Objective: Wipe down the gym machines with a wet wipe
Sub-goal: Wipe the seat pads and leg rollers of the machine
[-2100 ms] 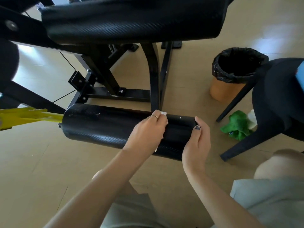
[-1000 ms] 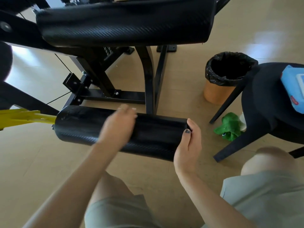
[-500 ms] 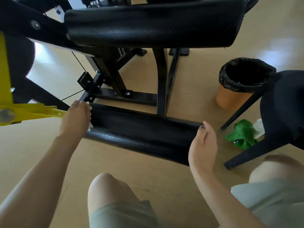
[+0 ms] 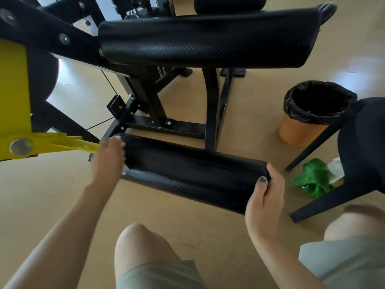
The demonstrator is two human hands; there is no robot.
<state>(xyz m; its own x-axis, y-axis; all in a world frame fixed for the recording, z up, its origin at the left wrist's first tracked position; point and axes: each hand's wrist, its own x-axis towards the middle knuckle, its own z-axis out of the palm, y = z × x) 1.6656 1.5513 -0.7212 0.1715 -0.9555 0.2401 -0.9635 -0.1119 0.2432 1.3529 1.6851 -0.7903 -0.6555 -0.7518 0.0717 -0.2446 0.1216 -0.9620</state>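
Head cam, only one view here: the left hand point(image 4: 108, 157) is curled over the far-left end of the black roller pad point(image 4: 187, 172), next to the yellow lever point(image 4: 48, 144), pressing a wet wipe point(image 4: 125, 168) against it, though only a sliver of white peeks out under the palm. The right hand point(image 4: 264, 197) grips the pad's right end, thumb on top, keeping it from spinning. I'd say hold that end firm, drag the wipe in overlapping passes, then roll the pad to reach the underside. The seat pad point(image 4: 208, 42) above looks like it's up next.
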